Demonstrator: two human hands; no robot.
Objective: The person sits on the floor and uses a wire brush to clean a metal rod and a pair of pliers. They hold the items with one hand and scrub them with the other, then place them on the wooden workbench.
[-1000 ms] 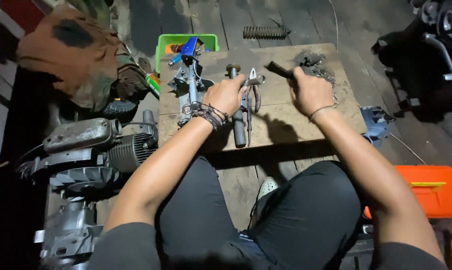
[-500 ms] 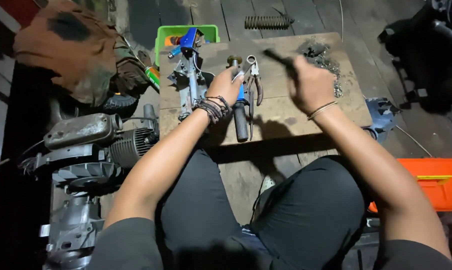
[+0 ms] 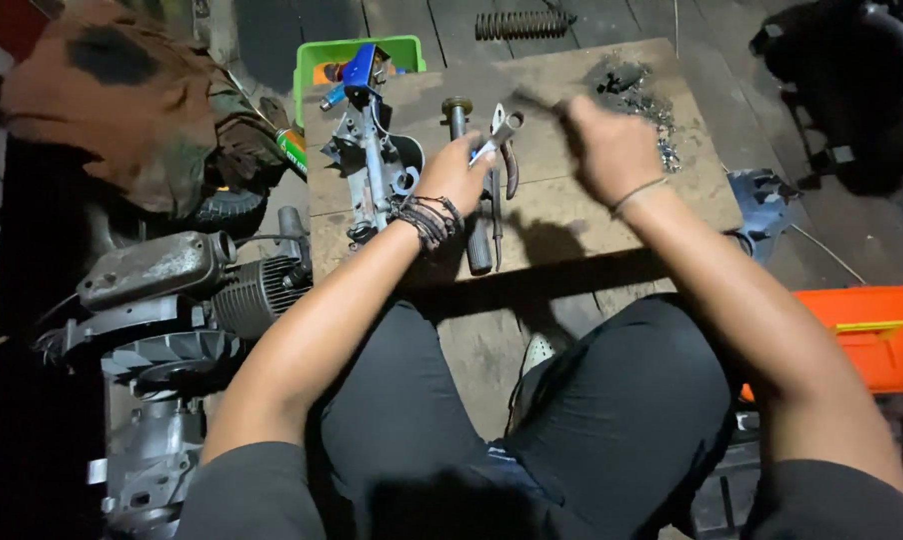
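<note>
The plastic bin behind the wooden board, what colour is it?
Bright green. The plastic bin shows best in the head view, behind the wooden board.

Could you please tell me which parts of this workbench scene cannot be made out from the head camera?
- Right hand: motion blur; the dark tool it holds cannot be identified.
- Left hand: its fingers cover the lower end of the small metal tube.
- Green bin: cut off by the top edge; contents partly hidden by the blue-topped metal assembly.
- Orange case: cut off at the right edge.
</note>
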